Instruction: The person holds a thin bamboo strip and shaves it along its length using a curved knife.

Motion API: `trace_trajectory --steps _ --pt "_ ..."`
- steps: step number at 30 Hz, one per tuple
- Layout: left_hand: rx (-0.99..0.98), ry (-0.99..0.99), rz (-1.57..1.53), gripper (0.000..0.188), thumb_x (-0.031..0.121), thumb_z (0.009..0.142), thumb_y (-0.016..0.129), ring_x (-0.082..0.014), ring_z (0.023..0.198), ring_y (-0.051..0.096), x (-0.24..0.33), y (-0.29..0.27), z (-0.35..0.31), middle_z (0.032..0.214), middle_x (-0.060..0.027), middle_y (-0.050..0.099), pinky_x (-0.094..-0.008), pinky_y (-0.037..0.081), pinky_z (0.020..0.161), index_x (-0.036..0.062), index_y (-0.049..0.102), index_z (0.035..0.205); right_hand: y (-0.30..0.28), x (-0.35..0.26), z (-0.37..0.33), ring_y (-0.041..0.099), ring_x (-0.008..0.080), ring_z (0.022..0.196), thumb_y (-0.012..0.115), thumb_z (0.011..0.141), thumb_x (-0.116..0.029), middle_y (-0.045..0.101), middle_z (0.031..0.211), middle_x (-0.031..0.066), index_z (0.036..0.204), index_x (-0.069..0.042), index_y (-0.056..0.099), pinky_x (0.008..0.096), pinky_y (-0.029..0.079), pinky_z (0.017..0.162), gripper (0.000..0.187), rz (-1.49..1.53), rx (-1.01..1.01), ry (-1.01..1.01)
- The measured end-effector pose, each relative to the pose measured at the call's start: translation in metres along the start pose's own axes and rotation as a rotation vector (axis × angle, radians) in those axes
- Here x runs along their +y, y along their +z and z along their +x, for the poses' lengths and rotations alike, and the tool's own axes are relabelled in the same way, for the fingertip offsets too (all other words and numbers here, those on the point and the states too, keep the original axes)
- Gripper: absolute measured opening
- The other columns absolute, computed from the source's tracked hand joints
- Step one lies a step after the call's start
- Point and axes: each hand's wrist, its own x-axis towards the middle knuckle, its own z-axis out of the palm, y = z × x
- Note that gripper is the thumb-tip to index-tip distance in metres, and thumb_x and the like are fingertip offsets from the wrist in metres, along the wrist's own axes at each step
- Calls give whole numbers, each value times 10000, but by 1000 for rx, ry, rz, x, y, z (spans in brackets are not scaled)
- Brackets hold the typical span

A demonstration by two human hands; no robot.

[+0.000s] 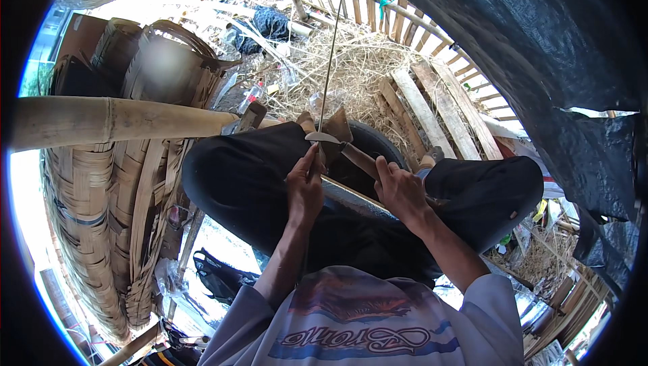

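My right hand (399, 189) is closed round the wooden handle of a knife (360, 161). Its short curved blade points left, just beyond the fingertips of my left hand (306, 187). Those fingers are pinched together on a long thin bamboo strip (329, 62), which rises away from me past the blade toward the far fence. The strip's near end is hidden in my grip. Whether the blade's edge touches the strip I cannot tell. Both hands are above my lap, between my spread knees in dark trousers.
A thick bamboo pole (121, 122) crosses at left, over rolled woven bamboo panels (81, 224). Ahead lie a black tyre (378, 138), dry straw (351, 52), wooden planks (422, 106) and a plastic bottle (252, 96). Dark sheeting (540, 49) hangs at right beside a slatted fence (405, 18).
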Motion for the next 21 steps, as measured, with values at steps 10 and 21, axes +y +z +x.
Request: trace_trajectory --steps 10,21 --pt "-103 -79 46 323 137 971 548 -57 740 496 4 6 -12 797 0 571 -216 420 675 23 591 1270 8 16 22 649 394 710 589 869 -155 602 844 215 1226 0 377 481 535 601 444 99 58 139" --pt "-97 -161 -19 311 133 980 533 -37 710 465 6 10 -13 769 31 535 -193 388 631 -3 595 1253 0 18 33 648 415 706 592 861 -141 617 812 222 1175 0 391 492 539 614 399 91 131 118"
